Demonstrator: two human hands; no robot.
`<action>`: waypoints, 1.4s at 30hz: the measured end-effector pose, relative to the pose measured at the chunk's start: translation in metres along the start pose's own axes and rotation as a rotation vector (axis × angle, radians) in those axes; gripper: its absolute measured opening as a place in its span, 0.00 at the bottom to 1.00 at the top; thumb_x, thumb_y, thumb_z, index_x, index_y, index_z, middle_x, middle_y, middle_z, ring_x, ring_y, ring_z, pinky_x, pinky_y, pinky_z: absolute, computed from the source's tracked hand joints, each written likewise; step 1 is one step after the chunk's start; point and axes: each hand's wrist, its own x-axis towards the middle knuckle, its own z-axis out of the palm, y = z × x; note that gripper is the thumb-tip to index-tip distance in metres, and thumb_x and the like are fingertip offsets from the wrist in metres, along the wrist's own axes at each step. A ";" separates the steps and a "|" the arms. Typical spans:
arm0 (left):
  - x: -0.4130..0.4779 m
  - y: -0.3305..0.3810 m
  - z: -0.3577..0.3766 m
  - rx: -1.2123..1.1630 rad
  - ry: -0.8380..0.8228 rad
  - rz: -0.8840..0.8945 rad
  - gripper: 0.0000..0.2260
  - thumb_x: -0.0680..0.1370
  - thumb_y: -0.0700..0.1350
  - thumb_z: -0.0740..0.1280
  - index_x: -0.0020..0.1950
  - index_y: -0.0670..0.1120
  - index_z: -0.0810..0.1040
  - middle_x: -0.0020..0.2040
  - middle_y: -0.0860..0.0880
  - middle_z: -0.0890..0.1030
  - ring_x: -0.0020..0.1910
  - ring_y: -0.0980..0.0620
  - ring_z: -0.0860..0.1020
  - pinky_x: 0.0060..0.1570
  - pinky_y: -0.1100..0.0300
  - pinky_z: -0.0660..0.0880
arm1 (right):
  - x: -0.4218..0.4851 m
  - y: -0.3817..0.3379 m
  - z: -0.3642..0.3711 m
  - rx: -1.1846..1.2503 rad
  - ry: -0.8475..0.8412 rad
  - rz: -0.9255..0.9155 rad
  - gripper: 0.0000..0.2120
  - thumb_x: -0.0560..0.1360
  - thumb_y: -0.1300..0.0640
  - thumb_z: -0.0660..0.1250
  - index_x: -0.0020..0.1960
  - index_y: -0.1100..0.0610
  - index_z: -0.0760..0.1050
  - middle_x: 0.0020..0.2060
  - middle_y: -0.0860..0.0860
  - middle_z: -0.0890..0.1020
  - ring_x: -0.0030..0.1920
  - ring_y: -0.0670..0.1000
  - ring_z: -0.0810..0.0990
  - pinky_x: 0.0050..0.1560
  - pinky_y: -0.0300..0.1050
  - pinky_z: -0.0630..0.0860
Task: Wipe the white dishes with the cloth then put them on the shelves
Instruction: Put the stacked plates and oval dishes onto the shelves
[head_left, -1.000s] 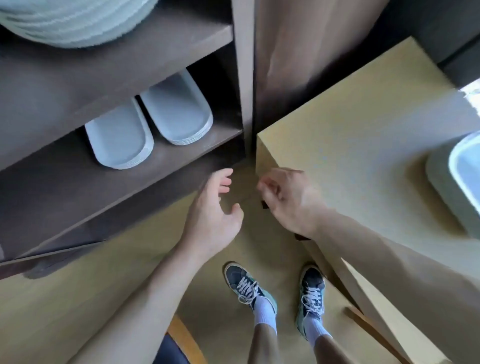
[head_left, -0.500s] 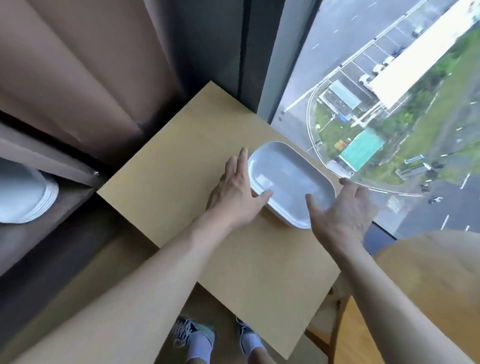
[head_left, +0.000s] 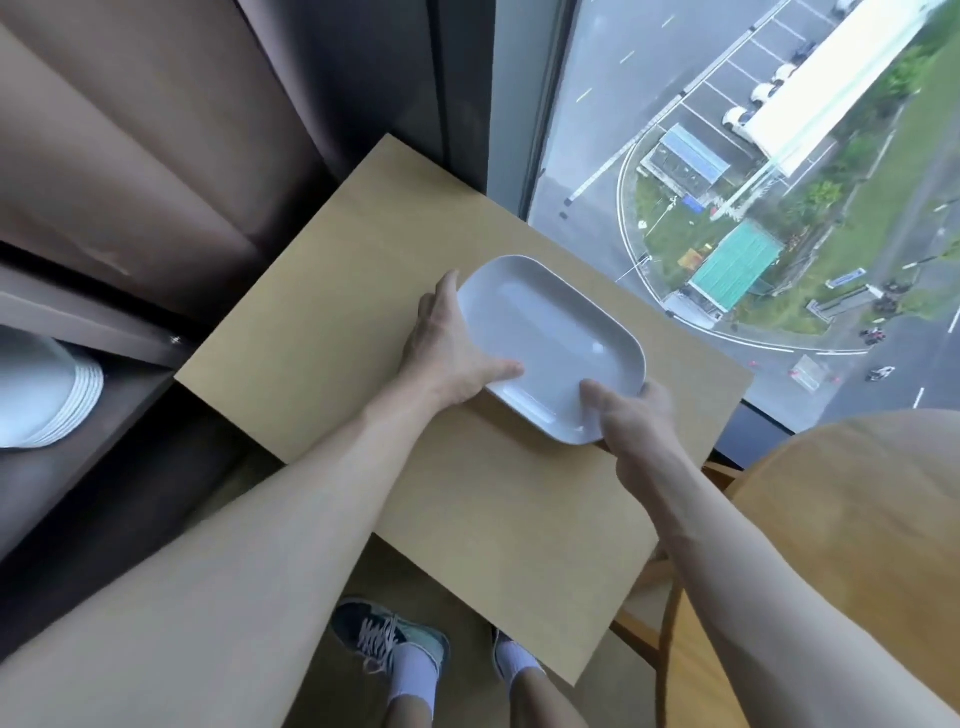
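While white dish (head_left: 550, 338) is being clasped at opposite rims by left grip (head_left: 441, 353) and right grip (head_left: 634, 421) near window edge of counter (head_left: 493, 519), bare surface is being left nearside; right fingers being hidden under rim.

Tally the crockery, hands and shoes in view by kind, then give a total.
Rectangular dish: 1
Plate stack: 1
Hands: 2 (left hand, right hand, both holding the dish)
Shoes: 2 (left shoe, right shoe)
Total: 6
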 end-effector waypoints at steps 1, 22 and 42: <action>-0.009 -0.005 -0.003 -0.055 0.026 0.012 0.57 0.65 0.50 0.84 0.84 0.54 0.51 0.75 0.53 0.63 0.69 0.54 0.67 0.55 0.72 0.65 | -0.007 0.002 0.000 -0.006 -0.030 -0.015 0.18 0.71 0.57 0.75 0.59 0.54 0.76 0.52 0.54 0.84 0.51 0.58 0.85 0.56 0.62 0.82; -0.279 -0.300 -0.199 -0.593 0.712 -0.500 0.36 0.67 0.37 0.80 0.64 0.57 0.63 0.57 0.60 0.74 0.47 0.74 0.75 0.33 0.76 0.74 | -0.224 0.099 0.258 -0.735 -0.926 -0.316 0.20 0.74 0.53 0.73 0.61 0.45 0.67 0.51 0.45 0.78 0.45 0.48 0.84 0.45 0.57 0.85; -0.278 -0.536 -0.305 -0.735 0.874 -0.640 0.35 0.69 0.35 0.77 0.73 0.52 0.71 0.56 0.60 0.77 0.53 0.64 0.76 0.39 0.71 0.74 | -0.288 0.239 0.516 -0.685 -0.897 -0.211 0.22 0.75 0.61 0.74 0.60 0.51 0.65 0.51 0.45 0.73 0.51 0.52 0.81 0.44 0.54 0.85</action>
